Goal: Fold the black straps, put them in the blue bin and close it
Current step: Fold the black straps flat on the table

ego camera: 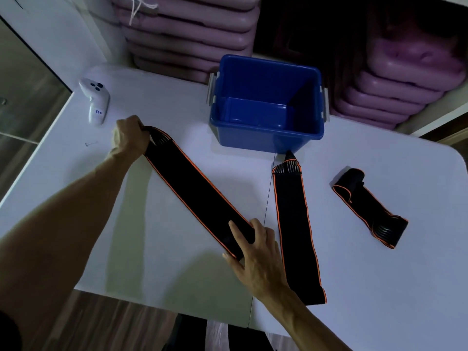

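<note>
The left hand [129, 138] grips the far end of a long black strap [195, 191] edged in orange, its fingers curled round the gathered end where pale ribs fan out. The right hand [255, 252] holds the near end of the same strap, thumb on top and fingers curled over the far edge, pressing it to the white surface [164, 249]. The strap lies flat and stretched on a diagonal between the two hands, from upper left to lower right.

Just to the right of the right hand a second black strap [296, 229] lies flat and unfolded, running nearly straight away from the person, its ribbed, pointed end close to the front wall of the blue bin [268, 140]. Further right, well apart, a third strap [369, 206] lies folded over on itself in a loose bundle.

The blue bin stands open at the far side of the surface, with grey latches on both sides and nothing visible inside. A white handheld controller [95, 100] rests near the far left corner. Behind the surface, stacks of pink moulded trays [192, 34] rise at the back
</note>
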`<state>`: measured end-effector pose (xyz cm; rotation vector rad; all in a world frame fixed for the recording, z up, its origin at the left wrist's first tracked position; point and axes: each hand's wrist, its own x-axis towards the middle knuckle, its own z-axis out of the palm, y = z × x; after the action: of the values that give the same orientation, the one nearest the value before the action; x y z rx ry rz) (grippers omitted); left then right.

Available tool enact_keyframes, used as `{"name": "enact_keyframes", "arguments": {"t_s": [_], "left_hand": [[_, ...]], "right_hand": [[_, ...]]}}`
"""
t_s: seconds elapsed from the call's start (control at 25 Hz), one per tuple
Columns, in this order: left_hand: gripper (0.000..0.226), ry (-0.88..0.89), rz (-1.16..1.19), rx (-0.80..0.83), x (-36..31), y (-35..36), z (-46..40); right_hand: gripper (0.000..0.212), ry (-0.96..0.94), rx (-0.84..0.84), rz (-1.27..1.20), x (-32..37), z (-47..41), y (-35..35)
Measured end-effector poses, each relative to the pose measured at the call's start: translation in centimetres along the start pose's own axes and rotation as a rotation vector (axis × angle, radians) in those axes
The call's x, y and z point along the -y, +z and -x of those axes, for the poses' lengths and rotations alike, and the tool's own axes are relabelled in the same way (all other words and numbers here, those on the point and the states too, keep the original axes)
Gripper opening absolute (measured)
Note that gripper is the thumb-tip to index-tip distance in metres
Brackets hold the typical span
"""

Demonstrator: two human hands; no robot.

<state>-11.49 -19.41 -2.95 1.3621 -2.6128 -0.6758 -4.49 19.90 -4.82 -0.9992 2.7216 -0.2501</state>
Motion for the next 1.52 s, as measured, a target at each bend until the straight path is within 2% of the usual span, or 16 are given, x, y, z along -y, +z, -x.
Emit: {"name": "enact_keyframes", "arguments": {"t_s": [0.08,0.16,0.2,0.24,0.32,0.36,0.4,0.52,0.76,0.84,0.96,1.08,1.16,1.28,1.4,1.52], "left_hand": [[0.027,-0.002,0.055,0.095,0.2,0.2,-0.4],[0.048,-0.110,0.335,0.259,0.6,-0.1,-0.5],[0.055,-0.118,0.421,0.270,0.7,-0.6,0.4],[0.054,-0.036,0.390,0.184,0.9,-0.8,1.9],[0.047,0.339,0.189,-0.028,1.6,0.3,6.4],[0.049,0.504,0.101,-0.024,1.8,1.4,8.7],[0.051,0.579,0.010,0.042,2.0,2.8,10.2],[0.058,0.497,-0.165,0.167,1.7,5.8,10.6],[0.060,0.531,-0.230,0.169,1.5,6.2,9.2],[0.059,0.526,-0.211,0.115,1.0,5.4,10.1],[0.046,0.614,-0.114,-0.053,0.9,3.6,14.7],[0.038,0.760,0.008,-0.011,2.2,2.7,23.3],[0.044,0.787,0.011,0.096,3.1,3.2,28.3],[0.056,0.716,-0.088,0.176,3.4,5.3,32.1],[0.048,0.650,-0.055,0.114,3.1,6.3,32.8],[0.041,0.648,0.030,0.080,2.6,6.2,32.8]], "right_hand": [[0.067,-0.003,-0.006,-0.019,0.0,0.0,0.1],[0.068,-0.001,-0.014,-0.039,0.0,0.1,0.3],[0.068,-0.001,-0.017,-0.051,0.0,0.1,0.3],[0.069,0.000,-0.016,-0.065,0.0,0.1,0.4],[0.069,-0.002,-0.016,-0.082,0.0,0.1,0.4],[0.069,-0.006,-0.015,-0.081,0.0,0.1,0.5],[0.069,-0.014,-0.015,-0.075,-0.1,0.1,0.5],[0.068,-0.043,-0.027,-0.052,-0.2,0.2,0.4],[0.077,-0.046,-0.006,-0.045,0.3,0.2,0.4],[0.085,-0.093,0.057,-0.127,0.4,0.5,0.1],[0.092,-0.229,0.281,-0.420,-1.2,0.5,-0.9],[0.079,-0.349,0.369,-0.541,-4.4,-0.6,-1.7],[0.067,-0.455,0.323,-0.409,-5.8,-1.7,-2.1],[0.062,-0.703,0.194,-0.134,-6.4,-3.6,-2.1],[0.052,-0.850,0.097,-0.040,-6.6,-5.0,-1.7],[0.042,-0.902,0.024,-0.061,-6.9,-5.3,-1.1]]}}
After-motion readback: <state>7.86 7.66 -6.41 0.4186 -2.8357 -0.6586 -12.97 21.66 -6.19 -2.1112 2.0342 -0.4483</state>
